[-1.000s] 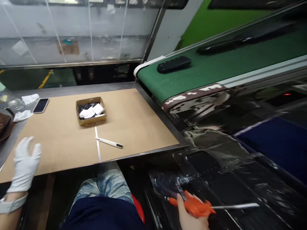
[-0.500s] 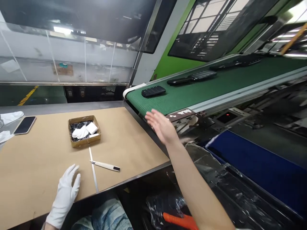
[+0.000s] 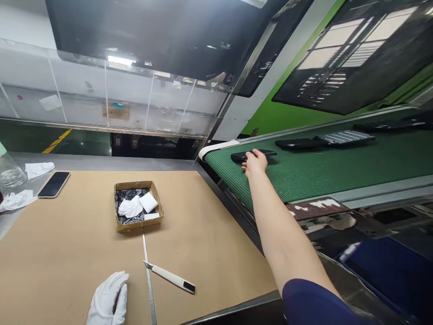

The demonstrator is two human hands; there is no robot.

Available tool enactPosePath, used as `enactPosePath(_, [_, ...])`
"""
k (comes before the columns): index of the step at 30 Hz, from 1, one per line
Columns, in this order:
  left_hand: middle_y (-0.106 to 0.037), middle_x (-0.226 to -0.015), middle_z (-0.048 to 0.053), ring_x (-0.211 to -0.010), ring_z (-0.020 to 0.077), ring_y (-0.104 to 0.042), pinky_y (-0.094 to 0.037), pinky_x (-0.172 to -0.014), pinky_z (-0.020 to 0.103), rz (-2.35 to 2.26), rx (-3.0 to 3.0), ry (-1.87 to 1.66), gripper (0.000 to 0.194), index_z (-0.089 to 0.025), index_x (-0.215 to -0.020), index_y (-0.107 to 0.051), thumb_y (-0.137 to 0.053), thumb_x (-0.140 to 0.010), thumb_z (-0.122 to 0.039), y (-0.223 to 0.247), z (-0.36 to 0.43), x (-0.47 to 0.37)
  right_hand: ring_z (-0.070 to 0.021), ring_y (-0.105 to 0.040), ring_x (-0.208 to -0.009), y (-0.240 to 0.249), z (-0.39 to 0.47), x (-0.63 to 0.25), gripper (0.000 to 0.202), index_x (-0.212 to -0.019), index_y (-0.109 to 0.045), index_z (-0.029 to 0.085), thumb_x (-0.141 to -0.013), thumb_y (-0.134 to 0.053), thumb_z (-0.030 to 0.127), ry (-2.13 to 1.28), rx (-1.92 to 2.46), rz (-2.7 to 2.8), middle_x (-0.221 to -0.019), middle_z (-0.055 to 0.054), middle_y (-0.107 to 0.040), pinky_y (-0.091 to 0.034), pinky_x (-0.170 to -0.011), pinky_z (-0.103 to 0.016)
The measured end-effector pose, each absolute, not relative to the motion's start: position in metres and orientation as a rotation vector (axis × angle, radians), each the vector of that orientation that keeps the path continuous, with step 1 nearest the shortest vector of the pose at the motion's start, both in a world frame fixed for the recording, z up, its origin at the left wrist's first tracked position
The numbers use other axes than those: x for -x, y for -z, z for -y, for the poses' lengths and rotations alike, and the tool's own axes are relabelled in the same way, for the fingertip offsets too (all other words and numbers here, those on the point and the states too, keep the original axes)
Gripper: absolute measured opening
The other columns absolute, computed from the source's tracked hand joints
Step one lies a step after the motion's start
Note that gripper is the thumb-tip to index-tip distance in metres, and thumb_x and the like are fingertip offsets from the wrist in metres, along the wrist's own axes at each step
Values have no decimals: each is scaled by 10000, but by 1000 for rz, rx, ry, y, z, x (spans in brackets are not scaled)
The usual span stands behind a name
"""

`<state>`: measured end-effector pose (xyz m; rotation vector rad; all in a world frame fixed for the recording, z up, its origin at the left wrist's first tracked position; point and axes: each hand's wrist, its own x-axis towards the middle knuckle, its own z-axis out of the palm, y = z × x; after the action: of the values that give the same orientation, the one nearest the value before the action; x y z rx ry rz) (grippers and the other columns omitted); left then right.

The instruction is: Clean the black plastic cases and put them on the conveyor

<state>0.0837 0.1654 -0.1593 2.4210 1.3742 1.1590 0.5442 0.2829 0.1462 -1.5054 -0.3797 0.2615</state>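
My bare right hand (image 3: 255,163) reaches over the green conveyor belt (image 3: 216,167) and grips the middle of a black, flat plastic part (image 3: 239,156) near the belt's end. The thumb and fingers close over its near edge; the part's underside is hidden. In a white glove, my left hand (image 3: 108,299) hovers at or rests on the brown table covering, holding nothing, with a small gap between thumb and fingers. To its right lies a white-handled craft knife (image 3: 172,277). Beyond it stands a shallow cardboard box (image 3: 139,226) holding small black pieces and white pads.
More black parts (image 3: 345,137) lie farther along the belt. On the table's left are a phone (image 3: 54,184), white cloths (image 3: 39,169) and a clear bottle (image 3: 11,174). A blue bin-like surface (image 3: 389,271) sits below the conveyor at right.
My right hand has moved forward onto the belt and taken hold of the nearest black part. The fingers of my left hand have drawn closer together. The view has shifted.
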Motion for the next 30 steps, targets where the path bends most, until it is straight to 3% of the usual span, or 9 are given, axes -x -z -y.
enactPosePath(4, [-726, -991, 40, -865, 218, -700, -620, -706, 341, -1287, -2439, -1254, 259, -253, -1085, -616, -529, -848, -307, 148, -167, -85, -1, -430, -464, -149, -291, -515, 241, -1152, -516, 181, -934, -416, 195, -354, 1382, 440, -640, 78, -442, -390, -477, -115])
enactPosePath(7, [-723, -974, 60, -859, 216, -696, -608, -744, 351, -1333, -2342, -1272, 242, -223, -1052, -630, -507, -865, -315, 132, -167, -88, -3, -357, -385, -132, -283, -464, 315, -1169, -504, 253, -875, -466, 149, -556, 1294, 485, -524, 116, -386, -392, -454, -108])
enactPosePath(14, [-694, -1047, 78, -981, 212, -649, -522, -921, 405, -1386, -2171, -1059, 251, -204, -1053, -632, -462, -896, -302, 114, -162, -88, -15, -402, -379, -96, -214, -324, 378, -1131, -551, 301, -784, -498, 160, -1341, 958, 522, -612, 95, -536, -356, -357, -90])
enactPosePath(21, [-685, -1039, 94, -988, 207, -635, -493, -946, 412, -1298, -1883, -1095, 251, -185, -1026, -641, -468, -886, -302, 106, -166, -82, -16, -297, -351, -96, -172, -277, 302, -1028, -619, 259, -784, -493, 134, -1541, 930, 444, -513, 104, -412, -436, -439, -106])
enactPosePath(24, [-681, -1034, 108, -994, 200, -637, -494, -947, 399, -1276, -1750, -1138, 269, -165, -1014, -634, -441, -898, -312, 104, -166, -85, -20, -304, -363, -94, -160, -272, 301, -1038, -614, 259, -794, -493, 130, -1579, 951, 385, -539, 98, -430, -461, -467, -117])
enactPosePath(28, [-638, -1137, 139, -1029, 203, -631, -509, -924, 380, -1277, -1717, -1159, 343, -149, -1134, -566, -456, -895, -368, 90, -161, -88, -25, -347, -378, -82, -148, -267, 389, -1177, -551, 284, -814, -503, 152, -1588, 1048, 375, -578, 90, -476, -438, -451, -123])
enactPosePath(30, [-567, -1247, 171, -1113, 235, -587, -468, -979, 420, -1225, -1817, -1192, 481, -137, -1246, -483, -533, -851, -405, 72, -158, -88, -28, -360, -378, -74, -144, -265, 497, -1301, -457, 296, -823, -513, 174, -1604, 1126, 425, -592, 86, -502, -420, -438, -130])
